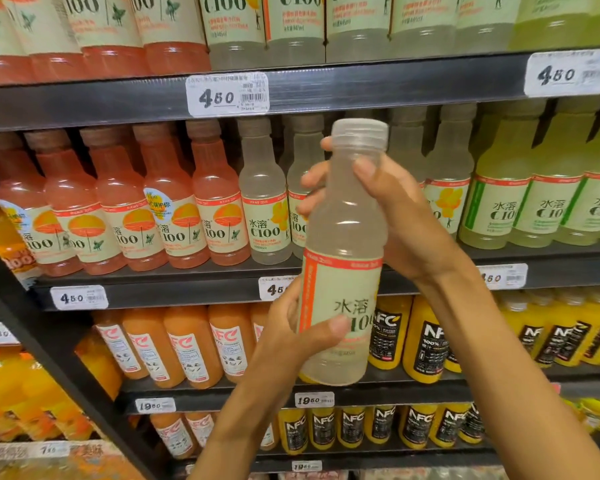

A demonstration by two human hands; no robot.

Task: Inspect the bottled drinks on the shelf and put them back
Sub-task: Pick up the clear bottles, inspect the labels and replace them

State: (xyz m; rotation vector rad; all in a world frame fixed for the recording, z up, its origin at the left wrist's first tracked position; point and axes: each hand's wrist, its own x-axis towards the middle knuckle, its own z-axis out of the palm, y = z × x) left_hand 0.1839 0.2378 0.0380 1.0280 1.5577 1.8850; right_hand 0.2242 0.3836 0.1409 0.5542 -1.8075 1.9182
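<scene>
A dark shelf unit fills the view, several tiers high, each front edge carrying white price tags. The top two tiers hold rows of C100 drinks: pink bottles on the left, cloudy pale bottles in the middle, greenish-yellow bottles on the right. Below them stand orange juice bottles with white labels and yellow juice bottles with black labels, and a lower tier repeats the same two kinds

In front of the middle tiers, held up off the shelf and roughly upright with a slight tilt, is the pale drink bottle, its clear cap on and its cream label with a red band facing the camera. It covers part of the gap in the cloudy pale row behind it

The right hand wraps the bottle's upper shoulder from the right side, thumb pressed across the front just below the neck and fingers curled round the back, their tips showing at the left edge. The left hand grips the lower part from the left, thumb lying across the front of the label and fingers curled behind. Both forearms rise from the bottom edge of the view
</scene>
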